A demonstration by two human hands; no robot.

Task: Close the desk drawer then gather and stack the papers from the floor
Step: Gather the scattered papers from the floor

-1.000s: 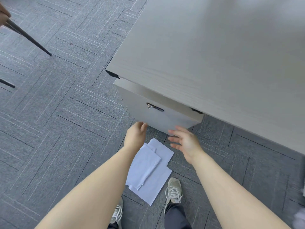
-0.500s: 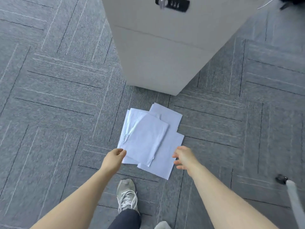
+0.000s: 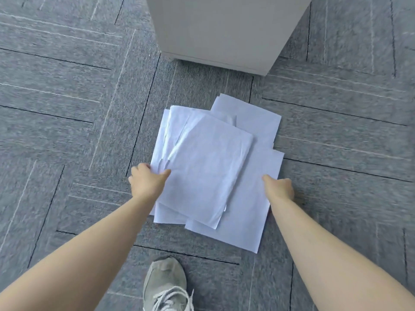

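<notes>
Grey carpet (image 3: 67, 131), blank papers (image 3: 211, 167), left hand (image 3: 147, 182) and right hand (image 3: 279, 187) gripping edges

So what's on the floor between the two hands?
The head view shows the loose white papers between the left hand and right hand, overlapping on the grey carpet. Each hand touches an edge.

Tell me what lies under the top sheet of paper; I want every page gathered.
Under the top sheet, other white sheets stick out at the left, far and right edges, lying on the carpet. How many are fully covered cannot be seen.
</notes>
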